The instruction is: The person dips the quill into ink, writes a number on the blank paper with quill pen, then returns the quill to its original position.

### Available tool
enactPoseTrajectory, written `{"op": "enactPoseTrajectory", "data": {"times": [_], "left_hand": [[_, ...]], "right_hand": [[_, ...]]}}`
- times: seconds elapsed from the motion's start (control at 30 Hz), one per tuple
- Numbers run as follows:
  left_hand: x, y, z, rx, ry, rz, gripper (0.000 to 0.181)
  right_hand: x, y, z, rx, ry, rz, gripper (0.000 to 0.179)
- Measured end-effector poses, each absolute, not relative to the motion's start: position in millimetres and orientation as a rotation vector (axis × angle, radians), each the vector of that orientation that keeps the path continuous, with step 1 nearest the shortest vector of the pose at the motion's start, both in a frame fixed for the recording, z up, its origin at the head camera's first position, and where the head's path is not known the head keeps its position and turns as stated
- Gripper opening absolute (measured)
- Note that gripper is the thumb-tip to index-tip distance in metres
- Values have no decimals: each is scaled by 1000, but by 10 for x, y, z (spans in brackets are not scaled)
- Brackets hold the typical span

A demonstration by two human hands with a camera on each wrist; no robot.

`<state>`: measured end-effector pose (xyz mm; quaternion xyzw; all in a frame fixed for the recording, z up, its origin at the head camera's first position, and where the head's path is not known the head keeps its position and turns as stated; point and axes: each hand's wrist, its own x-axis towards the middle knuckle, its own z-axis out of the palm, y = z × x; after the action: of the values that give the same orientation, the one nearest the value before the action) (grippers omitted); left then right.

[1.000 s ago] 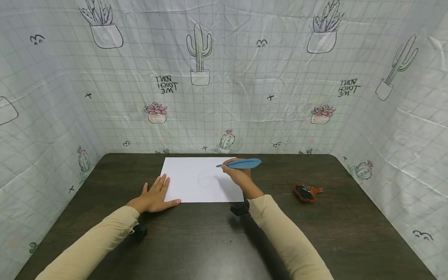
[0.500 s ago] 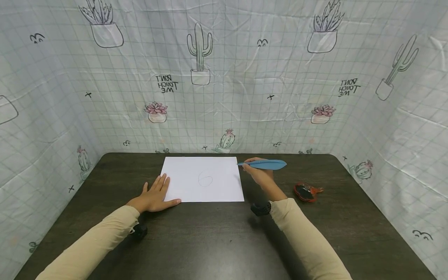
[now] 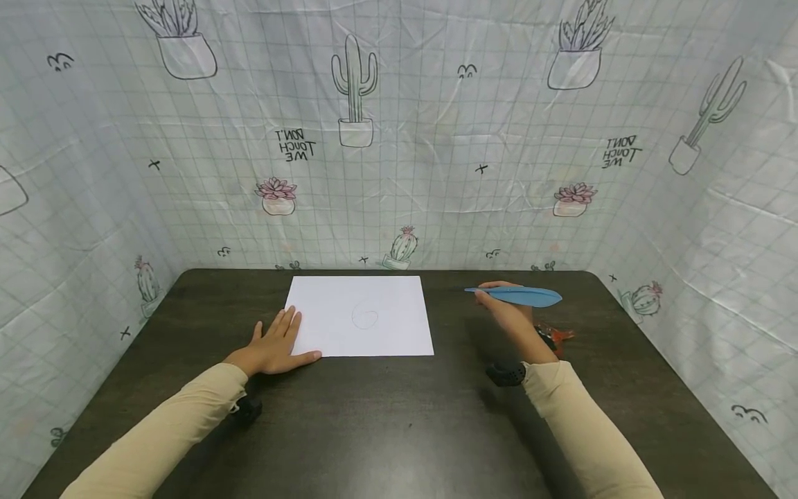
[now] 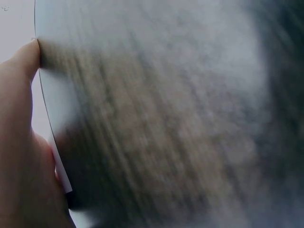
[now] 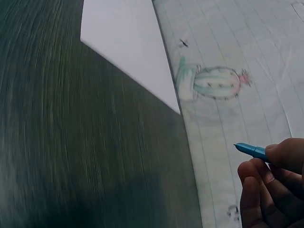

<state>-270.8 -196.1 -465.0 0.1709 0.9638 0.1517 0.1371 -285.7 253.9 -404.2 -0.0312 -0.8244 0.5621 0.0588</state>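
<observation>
A white sheet of paper [image 3: 395, 333] lies on the dark table, bearing a thin drawn line shaped like a 6 [image 3: 376, 319]. My left hand [image 3: 268, 350] rests spread on the paper's left edge, fingers straight and thumb along the near corner. To the right of the sheet, my right hand [image 3: 512, 317] pinches a blue feather pen [image 3: 530, 297] above the table, tip pointing left and feather trailing right. The right wrist view shows the pen's tip [image 5: 244, 148] apart from the paper [image 5: 126, 40], between thumb and curled fingers.
A small orange-red and black object [image 3: 563, 335] lies on the dark table [image 3: 374, 430], partly hidden behind my right hand and wrist. A white cloth [image 3: 436, 138] printed with cacti hangs behind the table and along both sides.
My right hand has moved right with the feather pen, from above the paper to beyond its right edge, and now partly covers the orange-red object. The left hand stays on the paper.
</observation>
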Motion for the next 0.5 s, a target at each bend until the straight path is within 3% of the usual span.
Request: {"op": "enactPoseTrajectory", "data": {"times": [0.5], "left_hand": [[-2692, -1959, -4615, 496, 2775, 445, 112]], "right_hand": [[-2591, 3217, -3982, -249, -2541, 1534, 42]]}}
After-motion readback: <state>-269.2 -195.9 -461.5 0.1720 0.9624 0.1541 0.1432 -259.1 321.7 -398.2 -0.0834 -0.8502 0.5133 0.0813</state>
